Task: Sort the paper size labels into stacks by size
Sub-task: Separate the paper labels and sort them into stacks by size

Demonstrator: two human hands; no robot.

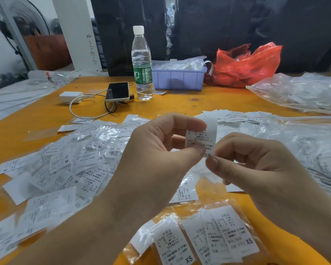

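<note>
A white paper label marked XS (208, 136) is held upright above the orange table (180, 106). My left hand (157, 148) pinches its left edge between thumb and forefinger. My right hand (256, 161) pinches its lower right corner. A loose heap of mixed labels (69, 165), some in clear sleeves, showing S, M and XL, covers the table's left. A small stack of XS labels (214, 240) lies at the front, between my forearms.
A water bottle (142, 64), a phone (118, 92) with cables and a white charger (70, 96) sit at the back left. Behind stand a purple bin (178, 79) and a red plastic bag (246, 66). Clear bags of labels (304, 92) fill the right side.
</note>
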